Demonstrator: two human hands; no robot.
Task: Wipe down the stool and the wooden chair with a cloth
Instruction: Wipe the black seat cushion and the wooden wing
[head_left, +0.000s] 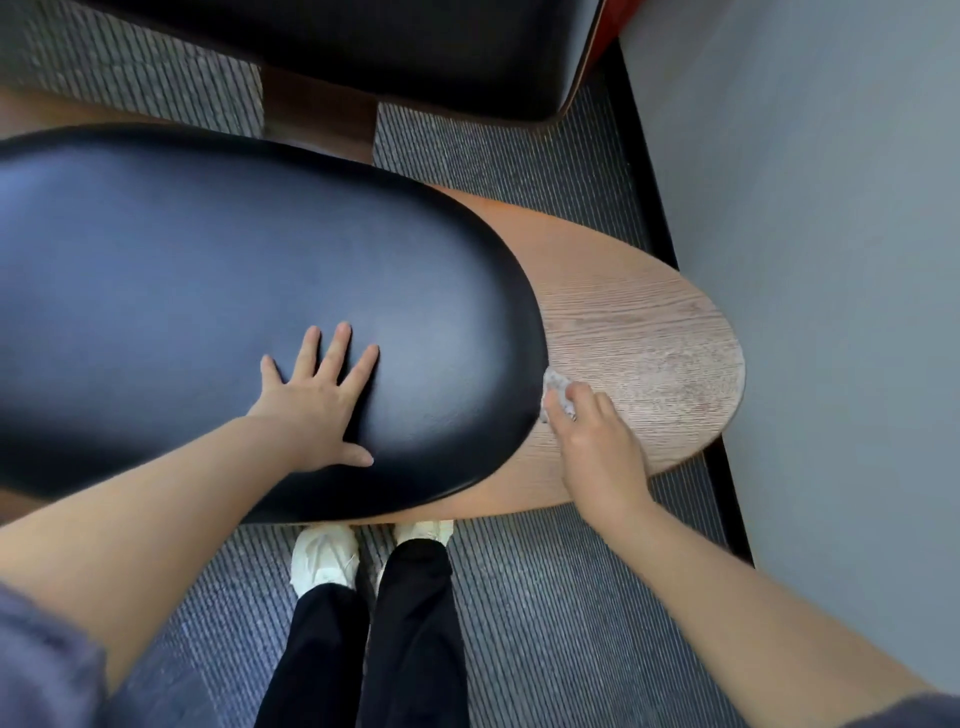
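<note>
The person stands over a low stool (675, 415) whose rounded wooden surface (644, 332) carries a long black padded cushion (208, 291). The left hand (317, 400) lies flat on the cushion near its right end, fingers straight and spread, thumb out to the side, holding nothing. The right hand (597, 447) is on the bare wood just beside the cushion's edge, its fingers curled over a small pale grey cloth (557, 387) and pressing it down onto the grain. Only a crumpled corner of the cloth shows past the fingertips, touching or nearly touching the cushion's rim. Both forearms are bare, with a grey-blue sleeve (41, 670) at the lower left corner. Below the stool's near edge stand two white shoes (324, 556) and black trousers (405, 639) on grey ribbed carpet (545, 597). To the right rises a plain grey wall (831, 260) with a black skirting strip (654, 197) along its foot. At the top of the view sits a second black padded seat (363, 47) with a red-brown edge — well apart from both hands.
</note>
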